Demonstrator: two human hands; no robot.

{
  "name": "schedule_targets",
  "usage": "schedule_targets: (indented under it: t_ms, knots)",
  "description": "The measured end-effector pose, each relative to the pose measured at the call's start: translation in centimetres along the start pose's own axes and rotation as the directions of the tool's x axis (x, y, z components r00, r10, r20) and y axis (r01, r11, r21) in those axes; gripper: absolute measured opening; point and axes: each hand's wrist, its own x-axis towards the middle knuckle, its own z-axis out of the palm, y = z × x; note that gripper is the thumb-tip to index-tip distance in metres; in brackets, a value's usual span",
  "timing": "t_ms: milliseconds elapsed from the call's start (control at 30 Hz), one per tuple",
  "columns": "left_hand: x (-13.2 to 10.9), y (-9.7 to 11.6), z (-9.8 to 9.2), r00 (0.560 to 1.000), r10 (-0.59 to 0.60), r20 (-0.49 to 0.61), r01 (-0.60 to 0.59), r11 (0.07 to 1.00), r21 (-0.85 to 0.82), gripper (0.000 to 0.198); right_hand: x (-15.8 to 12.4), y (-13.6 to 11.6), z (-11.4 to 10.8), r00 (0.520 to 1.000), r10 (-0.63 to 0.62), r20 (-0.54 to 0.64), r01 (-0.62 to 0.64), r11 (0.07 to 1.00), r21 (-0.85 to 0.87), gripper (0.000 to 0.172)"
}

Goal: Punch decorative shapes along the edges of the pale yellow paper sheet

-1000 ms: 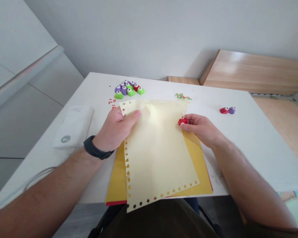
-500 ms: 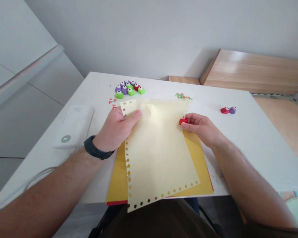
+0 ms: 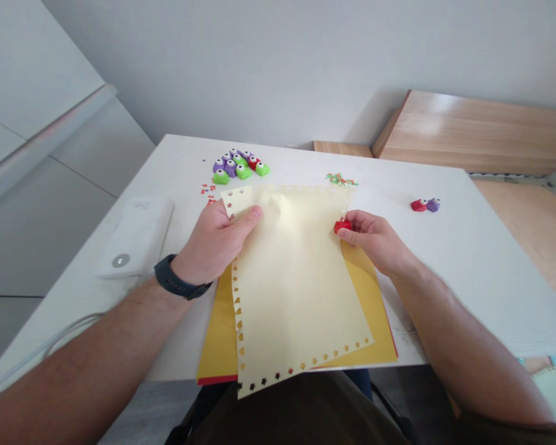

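A pale cream sheet of paper [image 3: 296, 284] with small punched shapes along its left and bottom edges lies over a yellow sheet [image 3: 220, 340] and a red one beneath. My left hand [image 3: 215, 241], with a dark watch on the wrist, pinches the cream sheet's upper left corner, thumb on top. My right hand [image 3: 375, 238] is closed on a small red paper punch [image 3: 341, 226] set against the sheet's right edge.
A cluster of purple, green and red punches [image 3: 239, 166] sits at the back left of the white table [image 3: 472, 247]. Two more punches [image 3: 425, 204] lie at the right. Paper confetti [image 3: 340, 180] is scattered behind the sheet. A white device [image 3: 136, 235] with a cable rests at the left.
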Motion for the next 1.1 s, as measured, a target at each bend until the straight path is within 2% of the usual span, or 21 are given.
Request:
schedule_targets:
  t_ms: [267, 500, 667, 733, 833, 967, 1033, 1100]
  knots:
    - [-0.3, 0.1, 0.1, 1.0, -0.004, 0.021, 0.005, 0.999, -0.052, 0.039, 0.0, -0.4, 0.2, 0.999, -0.036, -0.02, 0.035, 0.998, -0.051, 0.031]
    - [-0.1, 1.1, 0.2, 0.999, -0.032, 0.017, 0.033, 0.999, -0.02, 0.039, 0.2, -0.3, 0.3, 0.999, -0.027, -0.03, 0.026, 0.999, -0.018, 0.028]
    - [0.0, 0.4, 0.2, 0.999, -0.027, 0.028, 0.028, 0.999, -0.043, 0.042, 0.3, 0.0, 0.1, 0.999, -0.018, -0.037, 0.018, 1.0, -0.017, 0.029]
    - [0.0, 0.3, 0.2, 0.999, -0.024, 0.023, 0.026, 0.996, -0.088, 0.045, 0.3, 0.1, 0.0, 0.999, -0.02, -0.034, 0.02, 1.0, -0.02, 0.029]
    - [-0.2, 0.5, 0.4, 0.995, -0.087, 0.041, 0.094, 0.972, -0.215, 0.049, 0.3, 0.1, 0.0, 0.999, -0.03, -0.018, 0.03, 0.999, -0.018, 0.026]
    - [-0.2, 1.4, 0.2, 0.994, -0.109, 0.002, 0.1, 0.902, -0.419, 0.073, 0.2, 0.0, 0.1, 0.999, -0.041, -0.003, 0.041, 0.999, -0.008, 0.023]
    - [0.0, 1.5, -0.1, 0.993, -0.114, 0.006, 0.105, 0.887, -0.451, 0.08, 0.2, -0.1, 0.3, 0.999, -0.042, -0.002, 0.042, 0.999, -0.004, 0.024]
    - [0.2, 1.1, -0.3, 0.988, -0.146, 0.059, 0.157, 0.894, -0.419, 0.077, 0.1, -0.2, 0.5, 0.999, -0.042, 0.001, 0.042, 0.999, -0.001, 0.025]
